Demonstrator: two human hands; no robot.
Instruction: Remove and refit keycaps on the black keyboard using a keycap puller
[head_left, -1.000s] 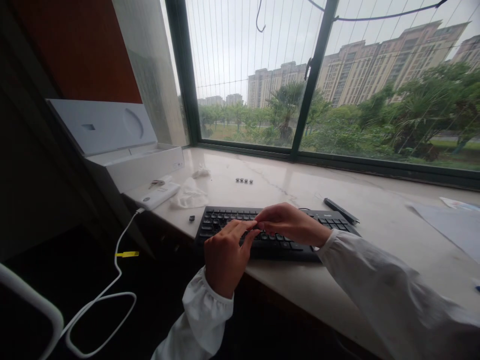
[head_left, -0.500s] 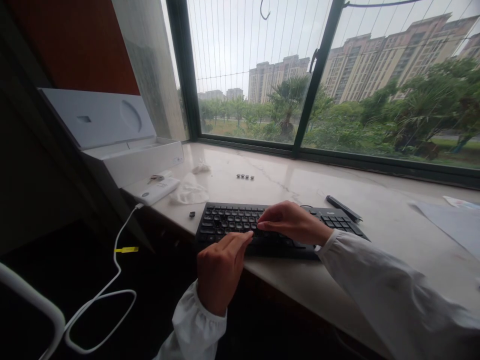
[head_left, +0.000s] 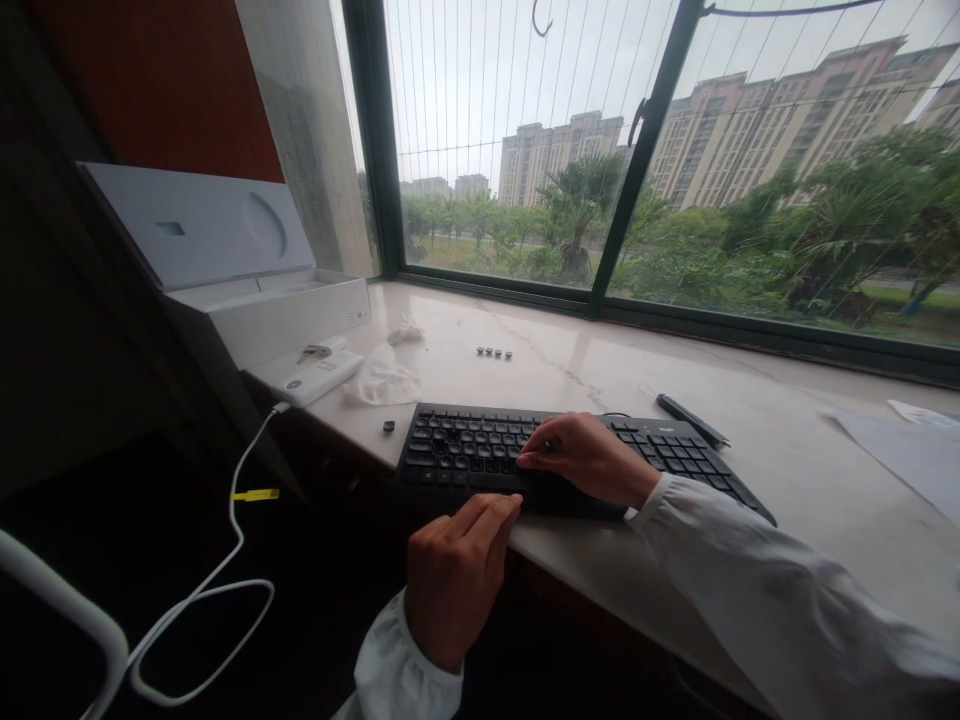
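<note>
A black keyboard [head_left: 469, 437] lies along the front edge of the marble sill, with dark gaps among its left-hand keys. Over its middle keys is my right hand [head_left: 589, 458], thumb and forefinger pinched together at the key surface; whatever is between them is hidden. My left hand [head_left: 459, 572] is closed, fingers pressed together, its fingertips by the keyboard's front edge. I cannot see whether it holds anything. One loose black keycap [head_left: 388, 427] sits left of the keyboard. Several small keycaps [head_left: 495, 353] stand in a row behind it.
An open white box [head_left: 289, 325] stands at the left, near a white power bank [head_left: 321, 376] with a white cable [head_left: 234, 530] hanging down. Crumpled plastic [head_left: 384, 376] lies beside it. A black pen-like object [head_left: 691, 419] and paper [head_left: 900, 465] are at the right.
My left hand has drawn back from the keys toward the keyboard's front edge. My right hand stays pinched over the middle keys, and the view has shifted slightly.
</note>
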